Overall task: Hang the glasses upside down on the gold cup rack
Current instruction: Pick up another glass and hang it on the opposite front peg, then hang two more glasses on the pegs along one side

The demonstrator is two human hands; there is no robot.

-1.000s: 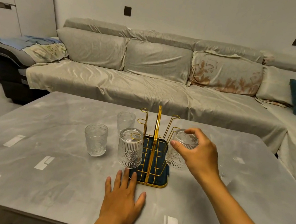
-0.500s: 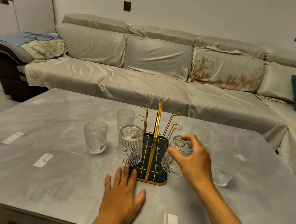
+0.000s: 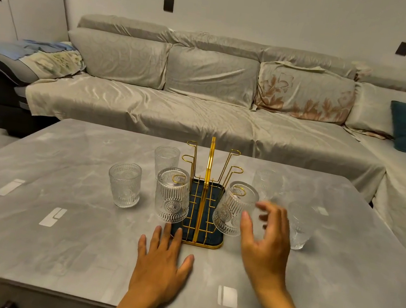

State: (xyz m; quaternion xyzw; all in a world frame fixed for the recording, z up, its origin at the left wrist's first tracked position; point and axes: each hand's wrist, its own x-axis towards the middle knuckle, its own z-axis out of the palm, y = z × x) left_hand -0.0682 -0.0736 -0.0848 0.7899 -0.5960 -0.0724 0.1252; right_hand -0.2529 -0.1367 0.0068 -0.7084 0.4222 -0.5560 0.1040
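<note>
Rack (image 3: 205, 181): centre of my desk (image 3: 48, 249); two glasses hang inverted, at 9 (image 3: 172, 197) and 3 o'clock (image 3: 231, 211).
Left hand (image 3: 161, 261): flat, empty, at 6 o'clock.
Right hand (image 3: 265, 246): fingers spread, empty, beside the 3 o'clock glass.

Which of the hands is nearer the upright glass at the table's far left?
Left. The left hand lies flat on the table in front of the rack, right of the upright glass. The right hand is further right, beyond the rack.
</note>
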